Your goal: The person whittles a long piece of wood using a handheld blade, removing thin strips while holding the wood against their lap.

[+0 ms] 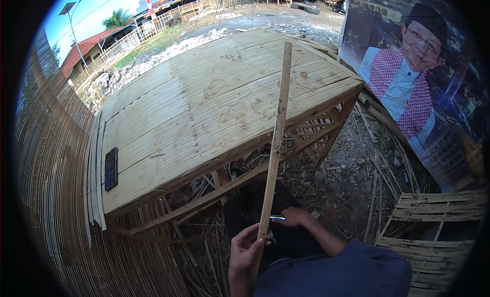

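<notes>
1. My left hand has its fingers closed around the lower part of a long, flat, pale-brown bamboo strip, thumb across its face.
2. The strip stands at a slant before me, its top leaning slightly right and overlapping the counter in my view.
3. My right hand is just beside it, fingers curled around a narrow, shiny metal blade; its grip is hidden in my fist.
4. The blade points left at the strip's edge; I cannot tell whether they touch.
5. In front of me is a wooden-framed counter of pale, split bamboo slats.
6. Thin, curled, pale shavings lie scattered over it.
7. A black, rectangular phone lies near its left edge, well apart from my hands.
</notes>
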A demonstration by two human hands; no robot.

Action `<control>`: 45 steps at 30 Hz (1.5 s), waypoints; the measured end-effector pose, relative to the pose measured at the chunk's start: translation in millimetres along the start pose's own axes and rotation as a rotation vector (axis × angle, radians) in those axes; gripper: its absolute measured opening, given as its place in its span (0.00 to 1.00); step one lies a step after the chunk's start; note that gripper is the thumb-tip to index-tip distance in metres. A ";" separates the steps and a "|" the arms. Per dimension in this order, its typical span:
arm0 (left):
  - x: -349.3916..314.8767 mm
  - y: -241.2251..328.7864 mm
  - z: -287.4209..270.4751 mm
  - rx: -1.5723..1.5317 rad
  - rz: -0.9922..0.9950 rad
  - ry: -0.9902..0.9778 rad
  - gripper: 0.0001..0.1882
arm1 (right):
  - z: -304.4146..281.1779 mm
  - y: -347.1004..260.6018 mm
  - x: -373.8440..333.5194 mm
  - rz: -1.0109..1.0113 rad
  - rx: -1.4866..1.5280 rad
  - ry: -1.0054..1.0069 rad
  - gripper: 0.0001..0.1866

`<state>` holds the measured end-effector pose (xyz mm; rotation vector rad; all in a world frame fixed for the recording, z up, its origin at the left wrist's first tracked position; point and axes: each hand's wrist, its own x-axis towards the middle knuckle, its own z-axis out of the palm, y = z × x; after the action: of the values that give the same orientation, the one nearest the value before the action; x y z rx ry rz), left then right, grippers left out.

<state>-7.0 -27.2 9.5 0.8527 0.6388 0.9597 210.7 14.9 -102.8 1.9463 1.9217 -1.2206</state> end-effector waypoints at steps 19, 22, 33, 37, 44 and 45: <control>10.7 -3.1 2.1 0.170 0.018 -0.024 0.22 | 16.9 29.5 -38.7 -0.088 0.390 0.448 0.28; 13.5 -6.1 1.0 0.111 0.033 0.105 0.16 | 13.3 33.2 -57.7 -0.078 0.981 0.506 0.26; 17.9 -20.9 3.6 0.155 -0.126 0.125 0.11 | -55.4 -19.5 -86.0 -0.474 0.747 0.841 0.25; 10.9 -27.1 -0.9 0.159 -0.162 0.195 0.12 | -66.4 -32.9 -83.2 -0.463 0.485 0.824 0.23; 20.6 -39.4 -22.9 0.556 -0.049 0.177 0.19 | -64.0 -48.7 -75.9 -0.423 0.226 0.756 0.25; 24.5 -39.3 -22.0 0.608 0.025 0.181 0.21 | -65.8 -47.5 -73.9 -0.424 0.225 0.758 0.25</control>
<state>3.6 -10.1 -37.6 1.3179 1.1082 0.8791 208.0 6.6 6.6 2.4464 2.7755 -0.8571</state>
